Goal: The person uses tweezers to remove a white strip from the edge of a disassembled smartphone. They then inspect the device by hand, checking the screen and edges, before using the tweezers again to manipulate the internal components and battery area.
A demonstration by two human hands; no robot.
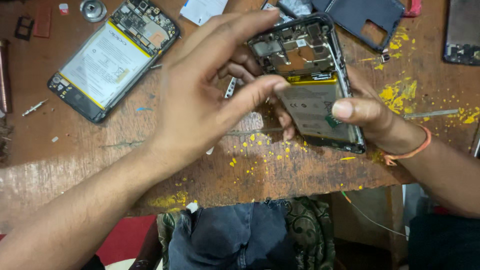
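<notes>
The opened black smartphone with bare circuit board and white battery (306,85) is held tilted just above the scuffed, yellow-flecked wooden worktop (250,170). It looks light and stiff, but the exposed board and battery seem fragile; the frame edges are the safer place to grip. The right hand (380,117) cups it from beneath, thumb pressed on the battery's lower right, fingers closed around the frame. The left hand (200,95) reaches across from the left, palm down, index finger on the top edge and thumb tip at the battery's yellow strip, pinching lightly. A second opened phone (112,57) lies flat, well apart.
</notes>
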